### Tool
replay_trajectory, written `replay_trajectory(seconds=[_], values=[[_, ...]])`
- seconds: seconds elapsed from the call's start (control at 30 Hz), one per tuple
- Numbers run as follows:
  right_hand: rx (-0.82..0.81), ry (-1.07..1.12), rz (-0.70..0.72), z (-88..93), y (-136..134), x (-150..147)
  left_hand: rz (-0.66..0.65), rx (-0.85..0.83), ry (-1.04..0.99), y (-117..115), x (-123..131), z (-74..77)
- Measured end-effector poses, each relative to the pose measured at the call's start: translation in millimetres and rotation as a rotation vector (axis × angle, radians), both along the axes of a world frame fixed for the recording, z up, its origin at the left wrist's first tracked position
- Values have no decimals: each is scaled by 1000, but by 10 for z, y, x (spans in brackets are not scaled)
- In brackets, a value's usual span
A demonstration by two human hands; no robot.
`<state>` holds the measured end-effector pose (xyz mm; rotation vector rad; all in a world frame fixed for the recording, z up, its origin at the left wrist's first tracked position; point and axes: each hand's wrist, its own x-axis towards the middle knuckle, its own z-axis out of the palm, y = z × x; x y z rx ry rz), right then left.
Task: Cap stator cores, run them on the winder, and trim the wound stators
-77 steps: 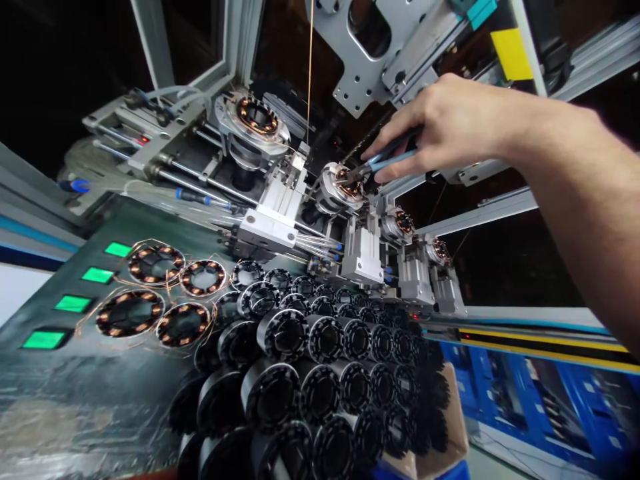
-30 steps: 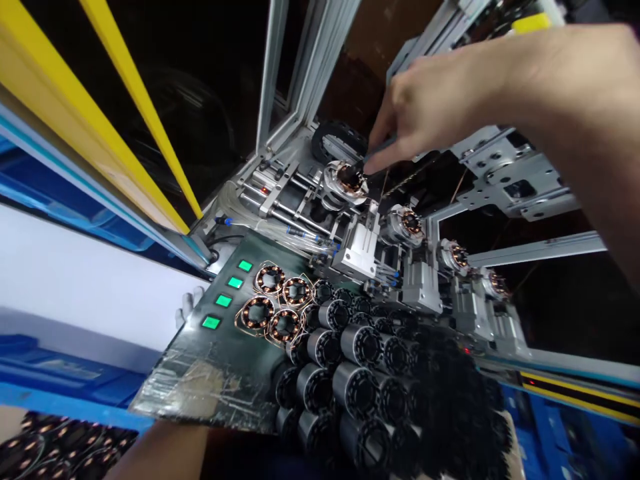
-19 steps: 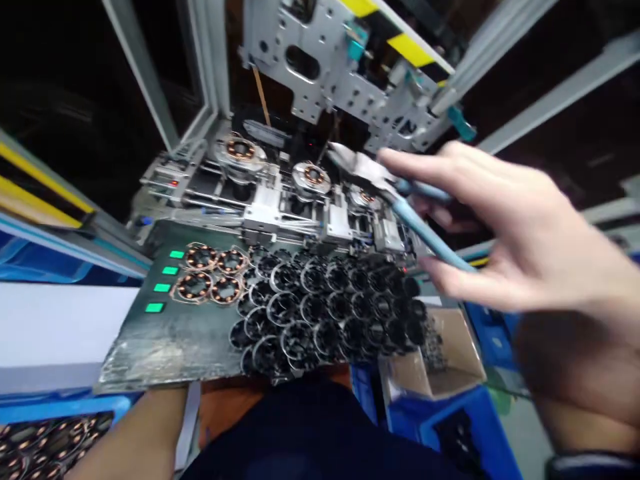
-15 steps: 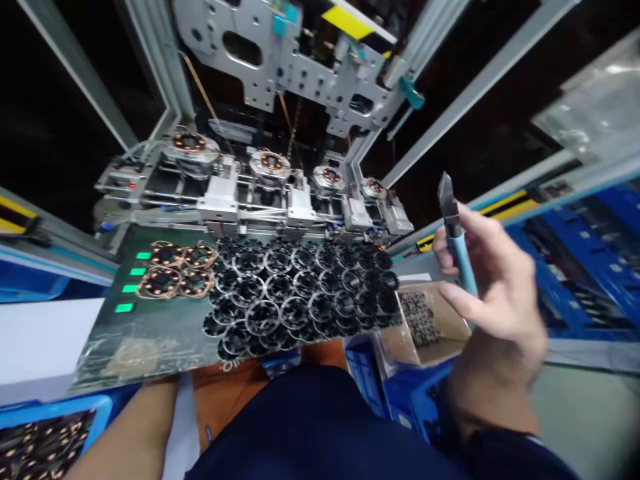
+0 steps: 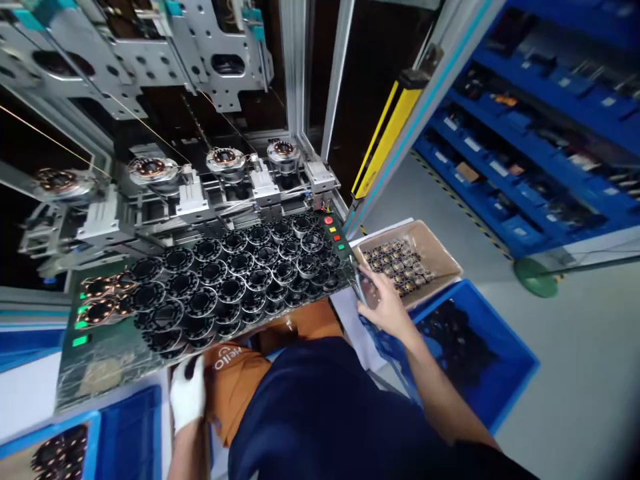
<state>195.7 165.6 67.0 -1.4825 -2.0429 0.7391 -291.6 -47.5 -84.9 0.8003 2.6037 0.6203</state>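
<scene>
My right hand (image 5: 384, 305) is down at the right edge of the dark control panel (image 5: 100, 363), beside a cardboard box (image 5: 440, 257). Its fingers curl around blue-handled cutters (image 5: 359, 285), whose tip points up along the panel edge. My left hand (image 5: 187, 395), in a white glove, rests against the panel's front edge with its fingers stretched upward and nothing in them. Several black stator cores (image 5: 235, 267) stand packed on the panel. A few copper-wound stators (image 5: 97, 300) lie at its left end.
Behind the panel, a winding machine holds wound stators (image 5: 225, 159) in a row of fixtures. The cardboard box holds small parts, and a blue crate (image 5: 505, 363) below it holds black parts. A blue bin (image 5: 60, 453) sits at lower left. Blue shelving (image 5: 540, 133) lines the right.
My right hand has pulled back from the machine's fixtures with the cutters and dropped to the panel's right edge. My view swung right. The gloved left hand now shows at the front edge.
</scene>
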Motion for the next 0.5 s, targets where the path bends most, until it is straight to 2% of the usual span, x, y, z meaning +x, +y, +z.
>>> replay_trajectory(seconds=[0.13,0.27,0.33,0.4,0.43,0.5], values=[[23,-113,-58,-159,71,-164,-30,-25,-189,-314,55,100],[58,-215,-57,-297,152,-336,-132,-54,-323,-413,164,213],[79,-243,-22,-336,172,-374,-203,-72,-376,-451,249,319],[99,-260,26,-313,199,-339,-260,-88,-412,-515,321,565],[109,-263,52,-263,224,-292,-296,-96,-421,-551,336,765],[138,-258,101,-64,322,-165,-394,-118,-396,-596,287,1333]])
